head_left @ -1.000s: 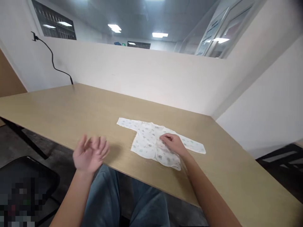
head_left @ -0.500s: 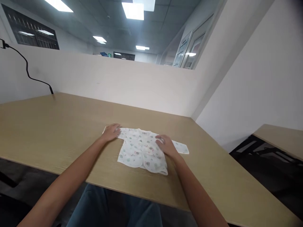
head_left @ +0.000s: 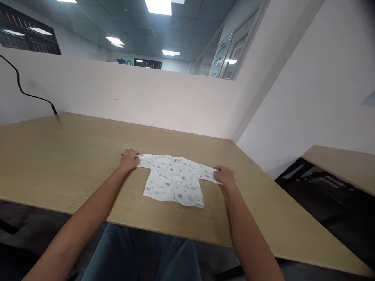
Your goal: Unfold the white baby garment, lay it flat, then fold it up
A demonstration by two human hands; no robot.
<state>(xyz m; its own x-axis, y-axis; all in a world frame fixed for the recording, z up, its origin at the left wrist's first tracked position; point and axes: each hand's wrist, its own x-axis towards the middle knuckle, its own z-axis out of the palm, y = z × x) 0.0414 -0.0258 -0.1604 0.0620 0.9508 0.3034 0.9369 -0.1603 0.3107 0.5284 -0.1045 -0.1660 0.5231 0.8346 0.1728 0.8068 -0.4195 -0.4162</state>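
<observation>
A small white baby shirt [head_left: 174,180] with a pale printed pattern lies spread flat, front up, on a light wooden table [head_left: 73,156]. My left hand [head_left: 129,159] rests on the end of the shirt's left sleeve with its fingers curled over the cuff. Over the end of the right sleeve sits my right hand [head_left: 225,175], fingers closed on the cuff. Both sleeves are stretched out sideways between my hands.
A white partition [head_left: 131,97] runs along the table's far edge and a white wall [head_left: 307,97] stands to the right. A black cable [head_left: 32,95] hangs down at the far left. A second table [head_left: 342,166] is at the right. My knees in jeans [head_left: 140,253] show below the near edge.
My right hand slid from the shirt's chest out to the right cuff. My left hand came up from beside my lap to the left cuff. The sleeves now lie straighter.
</observation>
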